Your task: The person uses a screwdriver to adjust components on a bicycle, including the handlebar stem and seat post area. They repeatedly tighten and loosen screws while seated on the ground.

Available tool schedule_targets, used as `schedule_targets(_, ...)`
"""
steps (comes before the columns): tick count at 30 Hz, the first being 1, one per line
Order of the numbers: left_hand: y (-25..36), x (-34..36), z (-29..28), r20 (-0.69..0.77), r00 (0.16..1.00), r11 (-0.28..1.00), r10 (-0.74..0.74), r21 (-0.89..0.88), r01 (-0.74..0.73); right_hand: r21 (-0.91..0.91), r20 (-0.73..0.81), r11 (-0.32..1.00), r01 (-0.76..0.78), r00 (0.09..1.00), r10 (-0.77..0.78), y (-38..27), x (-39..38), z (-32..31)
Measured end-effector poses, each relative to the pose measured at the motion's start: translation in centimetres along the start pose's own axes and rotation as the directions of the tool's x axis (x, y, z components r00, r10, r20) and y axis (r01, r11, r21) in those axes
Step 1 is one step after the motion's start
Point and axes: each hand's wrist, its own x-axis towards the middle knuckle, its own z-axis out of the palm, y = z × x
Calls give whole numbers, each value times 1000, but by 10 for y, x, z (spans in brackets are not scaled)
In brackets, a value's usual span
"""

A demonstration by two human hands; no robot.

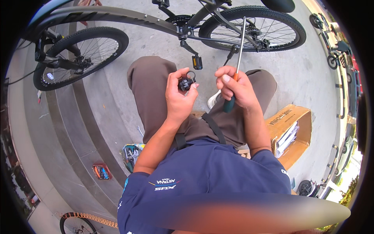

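My left hand (178,95) is closed round a small black clamp part (186,83) with a round ring on its upper side. The fingers and thumb pinch it from both sides, above my left thigh. To the right, my right hand (238,89) grips a screwdriver (229,104) by its orange and dark green handle. Its long metal shaft points up and away from me, apart from the clamp part. Beyond both hands stands a dark grey bicycle (128,15); its nearer pedal (197,61) is just past my left hand.
An open cardboard box (294,115) with papers lies beside my right leg. Left of me are a bag of tools (132,154), a small red tray (102,171) and grey steps (74,132). An orange coiled hose (91,216) is at lower left. Scooters (324,37) stand at far right.
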Motion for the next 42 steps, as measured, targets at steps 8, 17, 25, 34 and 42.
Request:
schedule_targets(8,25,9,-18,168,955,935,-244,-220,278,-123,-403,898,422,806,-434,-36,-165,-71)
schedule_targets(17,50,67,-14,328,925,959,-192,-138,248,153,-920,977,-148,340,195,179,-244,-173)
schedule_targets(25,96,154,4,523,829,935,-197,356,-2,-817,-553,403,-413,759,-343,-12,-160,-216)
schedule_targets(34,52,189,-8,551,786,651,-279,711,-267,-987,-57,-159,7,919,390,71,132,-263)
schedule_targets(42,69,179,-28,490,781,613,-389,770,-178,-926,-367,130,-356,928,-72,270,270,-309)
